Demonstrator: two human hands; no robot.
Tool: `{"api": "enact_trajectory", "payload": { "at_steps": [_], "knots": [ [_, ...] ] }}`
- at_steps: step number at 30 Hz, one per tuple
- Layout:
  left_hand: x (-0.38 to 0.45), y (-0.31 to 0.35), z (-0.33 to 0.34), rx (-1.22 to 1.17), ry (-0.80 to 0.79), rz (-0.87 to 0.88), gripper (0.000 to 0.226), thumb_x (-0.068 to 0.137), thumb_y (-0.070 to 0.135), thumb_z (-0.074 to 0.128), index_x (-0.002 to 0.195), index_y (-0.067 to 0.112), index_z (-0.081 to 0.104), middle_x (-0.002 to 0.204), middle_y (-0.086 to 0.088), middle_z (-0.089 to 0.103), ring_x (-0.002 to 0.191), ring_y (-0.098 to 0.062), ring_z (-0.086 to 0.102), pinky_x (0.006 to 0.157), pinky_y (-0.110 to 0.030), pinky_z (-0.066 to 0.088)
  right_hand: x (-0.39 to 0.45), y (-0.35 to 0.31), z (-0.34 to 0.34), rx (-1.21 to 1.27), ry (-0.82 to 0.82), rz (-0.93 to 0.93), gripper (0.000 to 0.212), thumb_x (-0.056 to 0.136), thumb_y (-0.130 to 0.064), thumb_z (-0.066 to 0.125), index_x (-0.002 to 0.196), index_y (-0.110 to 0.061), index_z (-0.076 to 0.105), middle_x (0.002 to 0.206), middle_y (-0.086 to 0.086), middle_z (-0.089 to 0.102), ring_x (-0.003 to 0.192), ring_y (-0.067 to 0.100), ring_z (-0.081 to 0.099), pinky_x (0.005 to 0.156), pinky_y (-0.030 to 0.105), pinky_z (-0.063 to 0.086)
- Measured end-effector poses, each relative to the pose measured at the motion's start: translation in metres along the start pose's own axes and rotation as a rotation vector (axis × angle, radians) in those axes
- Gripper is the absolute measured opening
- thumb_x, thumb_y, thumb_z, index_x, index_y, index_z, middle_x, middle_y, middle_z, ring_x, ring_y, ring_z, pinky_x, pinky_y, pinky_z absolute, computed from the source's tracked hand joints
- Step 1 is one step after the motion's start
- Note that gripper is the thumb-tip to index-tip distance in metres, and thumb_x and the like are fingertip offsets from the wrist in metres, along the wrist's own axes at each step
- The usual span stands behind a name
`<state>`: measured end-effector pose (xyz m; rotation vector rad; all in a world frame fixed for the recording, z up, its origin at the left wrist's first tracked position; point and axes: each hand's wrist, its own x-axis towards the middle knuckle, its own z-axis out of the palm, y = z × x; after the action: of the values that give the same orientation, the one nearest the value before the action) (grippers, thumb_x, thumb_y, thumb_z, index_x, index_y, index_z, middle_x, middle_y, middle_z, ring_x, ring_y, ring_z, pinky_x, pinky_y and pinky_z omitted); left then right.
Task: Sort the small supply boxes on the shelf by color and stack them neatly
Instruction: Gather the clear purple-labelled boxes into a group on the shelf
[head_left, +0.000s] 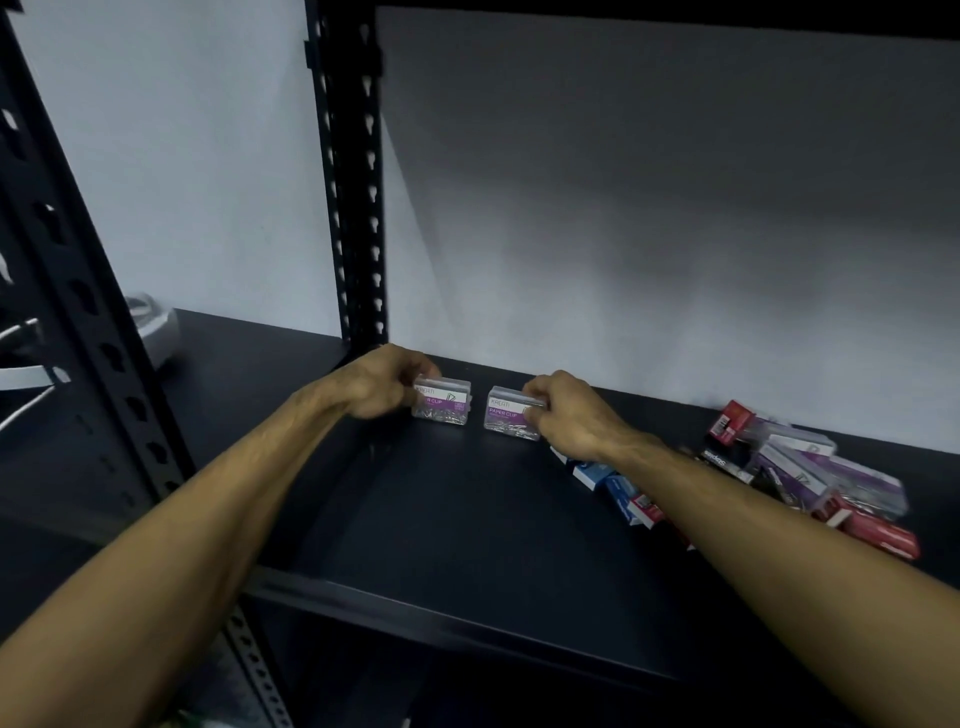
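Two clear paper clip boxes with white and purple labels stand side by side near the back of the black shelf (441, 499). My left hand (376, 387) grips the left paper clip box (448, 402) by its left end. My right hand (563, 415) grips the right paper clip box (506, 415) by its right end. A small gap separates the two boxes. At the right lies a loose pile of small boxes (810, 478): purple-labelled clear ones, red ones and blue ones (605, 475), partly hidden by my right forearm.
A black perforated upright post (353, 208) stands just behind my left hand. Another post (78, 312) runs down the left front. A white object (156, 327) sits on the neighbouring shelf at far left. A grey wall closes the back.
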<state>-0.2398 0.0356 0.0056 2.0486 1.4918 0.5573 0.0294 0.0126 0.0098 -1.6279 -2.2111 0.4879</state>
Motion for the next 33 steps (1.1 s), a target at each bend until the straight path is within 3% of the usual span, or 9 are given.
{"api": "enact_trajectory", "payload": {
  "at_steps": [6, 14, 27, 33],
  "knots": [
    [0.002, 0.0, 0.0, -0.002, 0.006, 0.003, 0.027, 0.088, 0.004, 0.068, 0.108, 0.022, 0.07, 0.098, 0.002, 0.073, 0.095, -0.016, 0.068, 0.079, -0.022, 0.053, 0.001, 0.001, 0.001, 0.011, -0.014, 0.002, 0.036, 0.098, -0.017, 0.057, 0.133, -0.01, 0.057, 0.124, 0.005, 0.061, 0.098, 0.013, 0.057, 0.076, 0.021, 0.045],
    [0.0, 0.002, 0.002, 0.001, 0.016, 0.01, 0.029, 0.089, 0.004, 0.066, 0.112, 0.021, 0.069, 0.101, 0.003, 0.073, 0.097, -0.012, 0.067, 0.085, -0.024, 0.054, 0.006, 0.004, 0.0, 0.019, -0.057, 0.012, 0.039, 0.098, -0.016, 0.056, 0.136, -0.011, 0.055, 0.124, 0.006, 0.064, 0.1, 0.014, 0.06, 0.063, 0.011, 0.041],
    [0.001, 0.0, 0.002, 0.051, 0.008, -0.018, 0.029, 0.089, 0.007, 0.067, 0.111, 0.025, 0.067, 0.103, 0.003, 0.072, 0.099, -0.013, 0.068, 0.094, -0.037, 0.055, 0.01, 0.009, 0.006, 0.022, -0.035, -0.004, 0.039, 0.098, -0.017, 0.056, 0.136, -0.01, 0.055, 0.124, 0.007, 0.063, 0.098, 0.014, 0.059, 0.061, 0.012, 0.04],
    [-0.003, 0.014, 0.004, 0.056, 0.028, -0.087, 0.062, 0.088, 0.019, 0.072, 0.144, 0.027, 0.045, 0.137, -0.001, 0.056, 0.118, -0.017, 0.057, 0.105, -0.035, 0.045, 0.0, 0.007, 0.001, 0.04, 0.003, -0.003, 0.048, 0.094, -0.02, 0.059, 0.14, -0.012, 0.05, 0.131, 0.006, 0.056, 0.109, 0.02, 0.059, 0.085, 0.027, 0.051]
  ]
}}
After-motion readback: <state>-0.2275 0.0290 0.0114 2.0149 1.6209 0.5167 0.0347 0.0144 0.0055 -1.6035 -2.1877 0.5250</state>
